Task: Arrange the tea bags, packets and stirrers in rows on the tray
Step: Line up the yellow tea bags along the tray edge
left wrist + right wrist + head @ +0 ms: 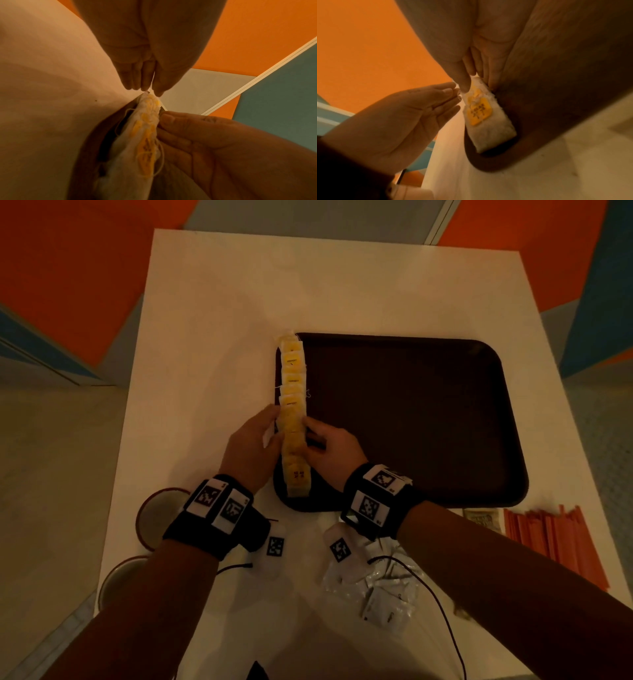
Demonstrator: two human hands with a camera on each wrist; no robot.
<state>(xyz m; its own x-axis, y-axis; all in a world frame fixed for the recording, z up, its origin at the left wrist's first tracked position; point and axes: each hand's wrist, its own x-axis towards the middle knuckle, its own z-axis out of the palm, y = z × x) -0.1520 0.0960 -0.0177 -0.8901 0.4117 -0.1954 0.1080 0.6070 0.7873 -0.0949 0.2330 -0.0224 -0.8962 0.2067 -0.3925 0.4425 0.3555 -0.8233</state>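
1. You are wearing a black band on each wrist, with your forearms bare.
2. Your left band is carrying 2 white plates printed with black square codes.
3. Your right band is showing 2 similar plates.
4. A thin black cable is trailing from the right band.

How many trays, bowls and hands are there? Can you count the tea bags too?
Tray: 1
Bowls: 2
Hands: 2, the left hand and the right hand
Total: 5
The tea bags overlap in their row too much to count.
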